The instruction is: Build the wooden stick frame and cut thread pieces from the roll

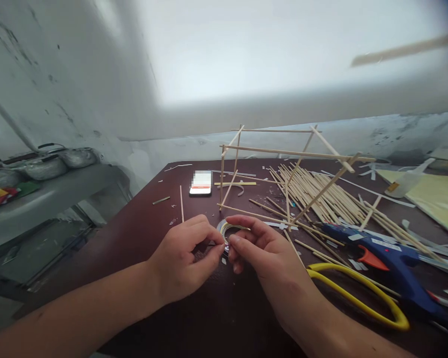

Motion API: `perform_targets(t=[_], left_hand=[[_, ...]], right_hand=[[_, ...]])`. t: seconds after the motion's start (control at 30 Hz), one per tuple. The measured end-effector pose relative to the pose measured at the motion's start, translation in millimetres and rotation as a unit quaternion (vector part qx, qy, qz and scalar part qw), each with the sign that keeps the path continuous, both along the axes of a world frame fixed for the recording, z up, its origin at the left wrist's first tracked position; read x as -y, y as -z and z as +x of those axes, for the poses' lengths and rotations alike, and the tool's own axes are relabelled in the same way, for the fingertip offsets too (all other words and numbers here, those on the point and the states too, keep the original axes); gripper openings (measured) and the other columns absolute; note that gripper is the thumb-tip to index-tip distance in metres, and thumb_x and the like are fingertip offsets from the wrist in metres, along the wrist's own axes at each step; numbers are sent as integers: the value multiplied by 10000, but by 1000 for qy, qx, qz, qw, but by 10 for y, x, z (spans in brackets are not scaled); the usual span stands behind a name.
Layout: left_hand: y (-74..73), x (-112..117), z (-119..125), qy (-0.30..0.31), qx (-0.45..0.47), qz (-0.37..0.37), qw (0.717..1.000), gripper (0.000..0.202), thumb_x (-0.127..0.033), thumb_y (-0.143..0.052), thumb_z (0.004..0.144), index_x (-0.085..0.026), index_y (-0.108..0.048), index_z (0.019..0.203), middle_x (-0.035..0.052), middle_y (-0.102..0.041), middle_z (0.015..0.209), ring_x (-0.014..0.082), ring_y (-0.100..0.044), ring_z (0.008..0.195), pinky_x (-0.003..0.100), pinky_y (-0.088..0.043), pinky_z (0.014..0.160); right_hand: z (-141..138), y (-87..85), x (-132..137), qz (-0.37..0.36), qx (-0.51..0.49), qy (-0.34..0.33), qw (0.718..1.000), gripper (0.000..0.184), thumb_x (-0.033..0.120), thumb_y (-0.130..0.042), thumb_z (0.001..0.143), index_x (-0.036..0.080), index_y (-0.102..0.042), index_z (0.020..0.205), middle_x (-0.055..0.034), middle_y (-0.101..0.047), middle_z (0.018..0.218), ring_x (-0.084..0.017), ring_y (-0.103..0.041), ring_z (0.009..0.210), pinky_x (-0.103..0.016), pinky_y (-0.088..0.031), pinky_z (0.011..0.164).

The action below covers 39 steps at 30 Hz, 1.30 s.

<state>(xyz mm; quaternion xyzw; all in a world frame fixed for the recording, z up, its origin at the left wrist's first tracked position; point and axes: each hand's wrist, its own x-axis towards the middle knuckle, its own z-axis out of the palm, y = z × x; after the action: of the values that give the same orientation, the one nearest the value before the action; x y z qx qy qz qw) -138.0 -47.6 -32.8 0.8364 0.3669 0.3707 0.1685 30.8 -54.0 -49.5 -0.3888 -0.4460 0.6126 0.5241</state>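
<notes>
Right in front of me, low over the dark table, is a small roll of tape point(221, 228). My right hand point(267, 248) curls around it from the right, thumb and fingers closed on the ring. From the left, my left hand point(186, 253) meets it, with thumb and index finger pinched together at the near edge of the roll. I cannot tell whether a loose tape end is between them. Just beyond my hands stands a box-shaped frame of thin wooden sticks point(280, 150).
A phone point(200, 184) lies behind my left hand. A pile of loose wooden sticks point(317, 191) spreads behind the frame. Yellow-handled scissors point(395, 313) and a blue glue gun point(403, 263) lie to the right. Paper scraps and a yellow sheet point(433, 191) are farther right.
</notes>
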Motion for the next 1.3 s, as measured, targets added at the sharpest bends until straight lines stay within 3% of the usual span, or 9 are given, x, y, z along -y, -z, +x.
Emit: perform_targets(t=[0.37,0.53,0.73,0.93,1.3], left_hand=[[49,0,35,-42,3,-78,996,122,-174,-625,840,-218,-737,818,-31,-530,641,92,-458,574,225,-353,549],[45,-16,63,-55,59,-151,985,118,-226,-627,844,-190,-704,763,-30,-563,623,93,-451,569,219,-358,543],[29,-60,66,-41,156,-249,955,148,-284,-649,842,-170,-652,748,-19,-588,693,103,-480,645,224,-384,598],[106,-105,62,-37,255,-355,899,192,-355,-679,832,-171,-636,794,-58,-457,580,68,-329,521,209,-256,486],[85,-93,55,-81,242,-320,912,217,-366,-708,797,-166,-641,746,-39,-508,646,91,-379,598,229,-297,560]], right_hand=[[3,-22,6,8,45,12,999,323,303,-667,757,151,-602,1034,44,-602,601,-111,-531,506,-253,-406,530],[3,-19,-14,7,40,20,999,320,283,-664,723,151,-608,1010,40,-601,602,-117,-525,507,-266,-408,534],[16,7,-48,23,30,41,998,266,252,-604,710,167,-613,962,39,-604,602,-138,-542,580,-299,-434,621],[25,11,-34,20,51,43,998,287,244,-660,693,168,-624,967,17,-642,663,-163,-567,661,-326,-435,678],[50,49,-50,18,59,47,997,283,272,-670,698,183,-641,965,-2,-656,706,-184,-588,702,-352,-453,709]])
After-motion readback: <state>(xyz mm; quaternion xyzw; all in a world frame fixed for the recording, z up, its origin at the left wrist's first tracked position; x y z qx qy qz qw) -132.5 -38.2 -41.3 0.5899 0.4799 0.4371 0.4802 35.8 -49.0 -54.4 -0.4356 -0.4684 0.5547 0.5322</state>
